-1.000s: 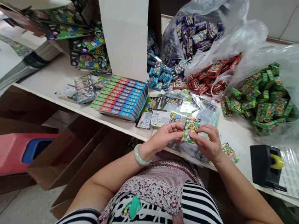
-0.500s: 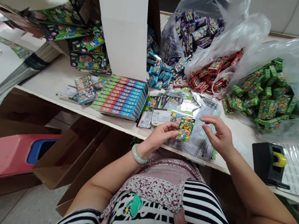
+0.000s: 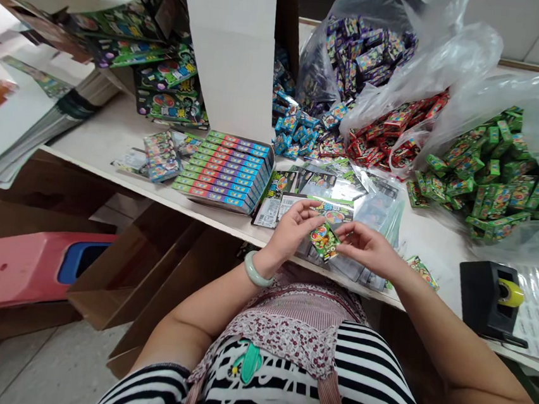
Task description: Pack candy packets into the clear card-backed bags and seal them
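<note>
My left hand (image 3: 292,231) pinches the left edge of a small green printed packet (image 3: 324,241) between thumb and fingers. The packet is tilted, just above the front of the table. My right hand (image 3: 365,244) closes thumb and fingertips at the packet's right edge. Under and behind them lie flat clear plastic sleeves (image 3: 378,206) and printed cards (image 3: 278,184). Another green packet (image 3: 422,272) rests on the table beside my right forearm, which partly hides it.
An open display box (image 3: 224,172) with rows of colourful slim packs stands left. Behind are plastic bags of purple (image 3: 369,53), red (image 3: 391,131) and green (image 3: 496,173) wrapped pieces, and loose blue ones (image 3: 298,128). A tape dispenser (image 3: 489,299) sits right; cartons (image 3: 113,282) and a pink stool (image 3: 19,270) are below left.
My right hand has moved left and its fingers have closed on the packet's edge. The packet in my left hand is now tilted rather than upright. A green packet now shows by my right forearm.
</note>
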The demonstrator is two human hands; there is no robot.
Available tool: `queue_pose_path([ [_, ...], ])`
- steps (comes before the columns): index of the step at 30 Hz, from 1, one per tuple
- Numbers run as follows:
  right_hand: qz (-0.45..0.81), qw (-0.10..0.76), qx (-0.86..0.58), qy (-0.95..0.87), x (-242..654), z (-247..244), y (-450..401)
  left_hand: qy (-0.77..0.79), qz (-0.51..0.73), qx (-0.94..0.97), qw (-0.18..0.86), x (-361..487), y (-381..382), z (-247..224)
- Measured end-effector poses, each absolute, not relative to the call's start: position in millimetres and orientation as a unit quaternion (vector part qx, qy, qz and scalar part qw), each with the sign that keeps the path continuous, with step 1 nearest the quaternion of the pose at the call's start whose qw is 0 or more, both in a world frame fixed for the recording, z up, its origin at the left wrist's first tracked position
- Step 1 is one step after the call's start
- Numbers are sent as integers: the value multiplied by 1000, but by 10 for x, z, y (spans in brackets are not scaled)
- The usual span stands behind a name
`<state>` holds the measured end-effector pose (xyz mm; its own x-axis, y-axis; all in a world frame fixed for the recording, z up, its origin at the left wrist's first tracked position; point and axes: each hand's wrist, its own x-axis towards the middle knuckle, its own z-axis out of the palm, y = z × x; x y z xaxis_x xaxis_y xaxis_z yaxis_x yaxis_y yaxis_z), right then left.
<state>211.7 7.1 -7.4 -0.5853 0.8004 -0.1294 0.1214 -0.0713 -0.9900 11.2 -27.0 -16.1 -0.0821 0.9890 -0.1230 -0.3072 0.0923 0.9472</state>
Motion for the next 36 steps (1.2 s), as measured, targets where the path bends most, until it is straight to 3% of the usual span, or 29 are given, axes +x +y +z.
queue_pose_path([
  [4,647,345,-405,-546,2051,-255,-66,431,538,306,656,120,-267,-189],
  [7,591,368,-414,-587,2063,-325,-113,446,508,290,677,129,-310,-230],
  [13,284,287,-303,-863,2231,-101,-113,485,456,412,622,142,-422,-260],
  [15,234,274,-279,-890,2318,-28,-90,465,416,476,620,137,-419,-241],
  [27,213,254,-416,-847,2573,-500,-177,473,323,782,244,-25,-53,-319],
  [32,137,238,-506,-818,2397,-558,-391,493,156,823,236,-166,192,-414],
  [36,142,195,-512,-824,2216,-582,-599,500,121,827,227,-166,282,-395],
])
